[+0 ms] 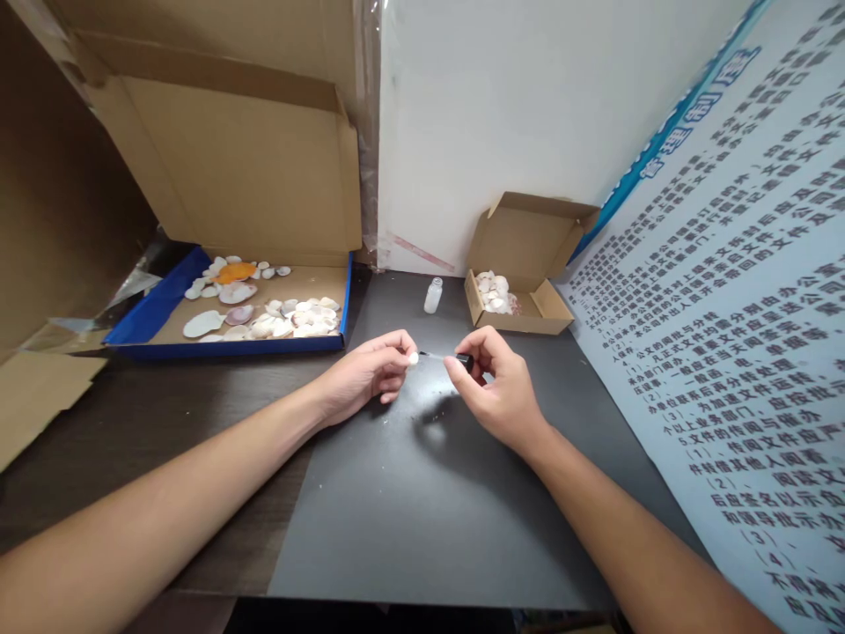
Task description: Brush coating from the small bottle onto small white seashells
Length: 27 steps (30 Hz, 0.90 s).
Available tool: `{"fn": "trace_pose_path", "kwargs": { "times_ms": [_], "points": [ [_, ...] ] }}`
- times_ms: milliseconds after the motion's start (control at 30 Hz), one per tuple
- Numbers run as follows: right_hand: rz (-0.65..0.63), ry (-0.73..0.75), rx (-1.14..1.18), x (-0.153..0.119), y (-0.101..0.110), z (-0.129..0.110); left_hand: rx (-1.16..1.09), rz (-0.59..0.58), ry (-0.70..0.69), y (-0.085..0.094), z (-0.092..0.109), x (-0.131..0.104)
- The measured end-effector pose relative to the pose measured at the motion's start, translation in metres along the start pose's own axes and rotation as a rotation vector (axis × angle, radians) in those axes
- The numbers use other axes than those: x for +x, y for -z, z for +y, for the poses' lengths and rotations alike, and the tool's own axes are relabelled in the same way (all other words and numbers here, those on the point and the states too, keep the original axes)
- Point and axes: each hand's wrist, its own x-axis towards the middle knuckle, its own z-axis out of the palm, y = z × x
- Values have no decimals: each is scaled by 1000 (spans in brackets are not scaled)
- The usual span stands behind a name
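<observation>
Between the thumb and forefinger of my left hand (373, 370) is a small white shell (413, 358). My right hand (496, 380) pinches the black cap of a small brush applicator (465, 362), whose thin stem points left. The brush's dark tip is close to the shell; whether they touch I cannot tell. Both hands are above the dark grey mat. Beyond them a small frosted bottle (433, 296) stands upright with no cap on it.
At the left, a blue-edged cardboard box (231, 350) with a raised lid holds many shells (310, 317). A smaller open cardboard box (521, 324) with shells stands at the back right. Small white crumbs dot the mat (396, 519). A printed board (745, 264) borders the right side.
</observation>
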Motion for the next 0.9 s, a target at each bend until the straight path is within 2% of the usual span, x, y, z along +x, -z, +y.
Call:
{"fn": "trace_pose_path", "kwargs": {
  "times_ms": [133,267,400,500,633,767,900],
  "points": [
    [-23,2,27,0,0,0,-15,-5,5,-1,0,0],
    [16,-3,15,0,0,1,-10,10,6,-2,1,-1],
    [-46,0,41,0,-1,1,-15,21,7,-2,1,0],
    [2,3,16,-1,-2,1,-14,19,8,-1,0,0],
    [-40,4,56,-2,-2,0,-19,17,9,-1,0,0],
    [19,-7,29,-1,-2,-1,-25,6,18,-1,0,0],
    [-34,-4,47,-1,-2,-1,-30,4,28,1,-1,0]
  ]
}}
